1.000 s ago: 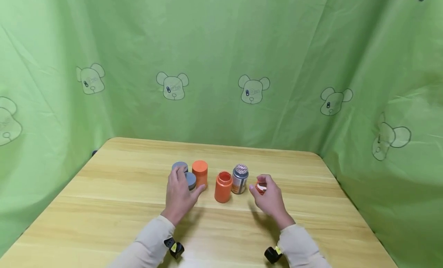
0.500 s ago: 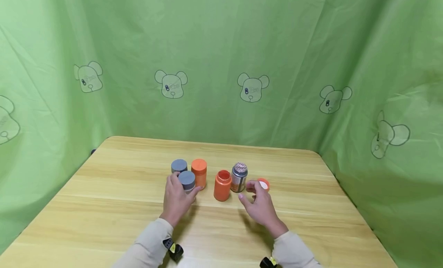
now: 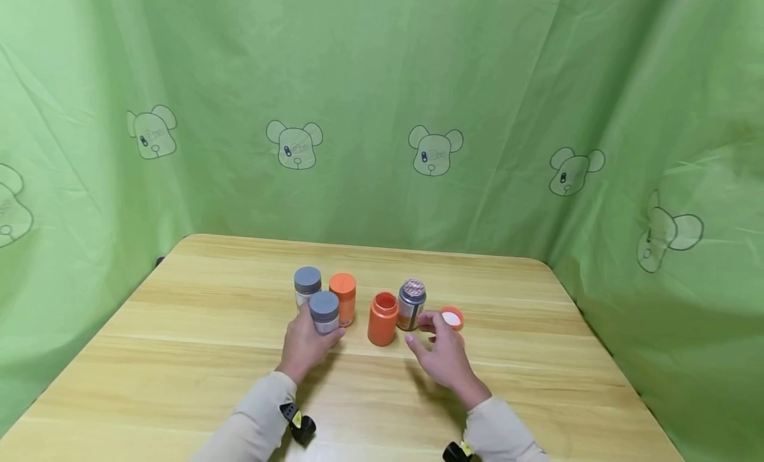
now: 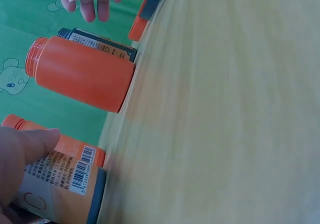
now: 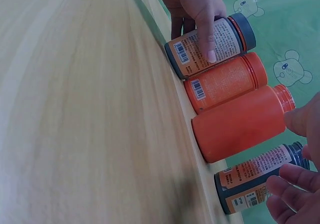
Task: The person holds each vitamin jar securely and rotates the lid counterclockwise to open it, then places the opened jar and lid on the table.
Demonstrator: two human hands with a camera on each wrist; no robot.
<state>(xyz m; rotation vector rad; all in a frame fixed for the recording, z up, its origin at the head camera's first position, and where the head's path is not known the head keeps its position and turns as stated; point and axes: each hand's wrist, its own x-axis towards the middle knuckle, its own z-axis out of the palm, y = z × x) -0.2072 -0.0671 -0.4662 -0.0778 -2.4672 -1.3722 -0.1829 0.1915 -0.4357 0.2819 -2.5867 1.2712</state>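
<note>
Low in the head view, left of centre, the left hand (image 3: 306, 348) is clamped on a grey-capped jar (image 3: 325, 311). Right of centre, the right hand (image 3: 446, 357), thumb and fingers apart, is beside a lidless grey jar (image 3: 410, 307); contact undetermined.

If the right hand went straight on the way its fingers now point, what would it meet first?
Probably the uncapped dark grey bottle, just ahead of the right hand; depth is unclear, so they may already touch.
</note>
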